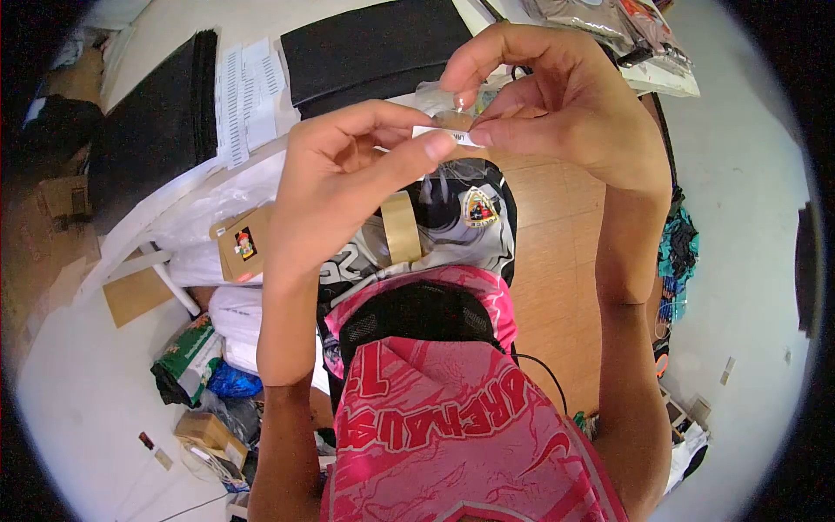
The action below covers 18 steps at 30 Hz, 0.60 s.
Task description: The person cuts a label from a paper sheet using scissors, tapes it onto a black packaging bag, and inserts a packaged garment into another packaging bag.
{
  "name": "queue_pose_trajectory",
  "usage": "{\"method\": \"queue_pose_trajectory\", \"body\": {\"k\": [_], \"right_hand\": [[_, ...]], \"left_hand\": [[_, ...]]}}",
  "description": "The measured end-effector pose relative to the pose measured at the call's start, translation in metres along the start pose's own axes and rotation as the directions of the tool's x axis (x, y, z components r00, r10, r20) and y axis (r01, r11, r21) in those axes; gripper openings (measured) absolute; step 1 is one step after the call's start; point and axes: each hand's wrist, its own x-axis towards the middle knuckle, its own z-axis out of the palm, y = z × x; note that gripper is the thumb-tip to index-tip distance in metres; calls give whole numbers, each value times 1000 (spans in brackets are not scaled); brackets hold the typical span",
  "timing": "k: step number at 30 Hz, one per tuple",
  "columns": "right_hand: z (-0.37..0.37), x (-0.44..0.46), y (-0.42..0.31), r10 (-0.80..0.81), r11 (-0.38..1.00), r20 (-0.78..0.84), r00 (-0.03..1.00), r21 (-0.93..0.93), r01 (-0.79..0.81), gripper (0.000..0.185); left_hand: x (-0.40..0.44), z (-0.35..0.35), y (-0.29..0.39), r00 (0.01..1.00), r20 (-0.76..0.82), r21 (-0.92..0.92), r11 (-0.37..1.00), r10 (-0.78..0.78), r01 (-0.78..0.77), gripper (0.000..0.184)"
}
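Observation:
Both hands are raised close together over the table's near edge. My left hand [348,170] pinches the left end of a small white printed label [445,137] between thumb and fingers. My right hand [557,109] has its thumb and fingers closed at the label's right end. A small clear piece [458,104] shows just above the label, by the right fingertips; what it is cannot be made out. Below the hands, a clear plastic-wrapped garment [474,213] with a badge lies on the lap, with a tan tape roll [401,228] on it.
On the white table [252,26] are black folded fabric [374,52], a black stack [161,117] and printed label sheets [250,96]. Packaged items [600,22] lie at the back right. A brown card [243,244], plastic bags [187,357] and a carton [211,437] are at the lower left.

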Motion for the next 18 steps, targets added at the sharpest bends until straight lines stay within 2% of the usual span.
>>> {"method": "queue_pose_trajectory", "body": {"k": [2,4,6,8,11,13,14,15,16,18], "right_hand": [[2,-2,-1,11,1000,-5,1000,6,-11,36],[2,-3,0,22,1000,-10,1000,13,-22,35],[1,-4,4,-47,999,34,998,-12,47,34],[5,-7,8,-43,999,21,999,-16,43,33],[11,-11,10,-16,1000,-36,999,6,16,32],[14,-12,15,6,1000,-81,997,31,-3,31],[15,-12,21,6,992,-154,988,129,14,32],[17,-12,27,12,974,-225,974,225,40,33],[21,-12,35,3,974,-226,974,220,47,33],[33,-9,51,-99,945,-429,898,242,220,34]], "left_hand": [[1,3,-3,1000,-13,20,1000,-4,4,19],[1,4,-9,997,-71,188,982,-16,29,17],[-1,3,-14,997,-79,229,973,2,17,15],[-3,3,-13,996,-86,271,963,20,4,14],[-6,0,-11,995,-81,352,932,-62,86,9],[-7,-5,-19,984,-177,202,979,-3,40,14],[-9,-5,-22,984,-177,204,978,2,34,14],[-11,-5,-25,955,-298,95,995,4,26,16],[-13,-5,-29,910,-414,-13,1000,-7,2,18],[-15,10,-45,905,-422,0,998,59,-65,20]]}}
